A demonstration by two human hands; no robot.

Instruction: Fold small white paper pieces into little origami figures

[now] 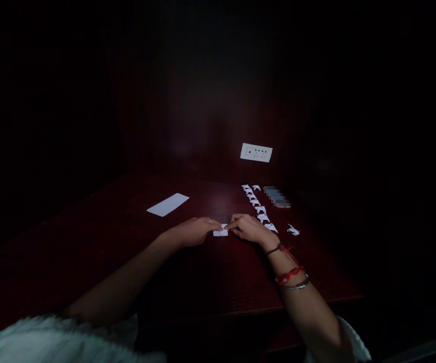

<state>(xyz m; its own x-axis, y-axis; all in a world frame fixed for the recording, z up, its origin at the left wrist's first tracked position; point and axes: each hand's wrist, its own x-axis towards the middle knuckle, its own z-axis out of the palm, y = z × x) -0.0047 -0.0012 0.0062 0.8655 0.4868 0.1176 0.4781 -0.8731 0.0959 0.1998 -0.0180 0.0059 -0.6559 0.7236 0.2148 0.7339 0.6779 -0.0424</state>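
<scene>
you have both hands at one small white paper (220, 233), flat on the dark red worktop (240, 282), about midway between its near edge and the wall behind. your left hand (195, 232) comes in from the left and your right hand (249, 228) from the right, so the paper lies directly between them, neither hand clearly nearer; the fingertips of each touch its far part, close to one another. the side of the paper towards you shows uncovered, and its longer visible side runs left to right, roughly along the worktop's near edge, in line with the gap between your hands. your right hand is partly curled, with a finger pointing onto the paper; your left reaches over with fingers together. whether either pinches the paper or only presses it down, you cannot tell from here. the long white strip (168, 205) lies flat beyond your left hand, apart from it, its long axis slanting from the near left towards the far right. a row of folded white pieces (260, 209) runs from the worktop's back edge towards you, its near end just beside your right wrist, with a single folded piece (256, 187) to the right of its far end. further right lie a blurred-out flat device (276, 196) and, nearer you, a ragged white scrap (292, 230). a socket plate (256, 153) sits on the wall above the back edge.
</scene>
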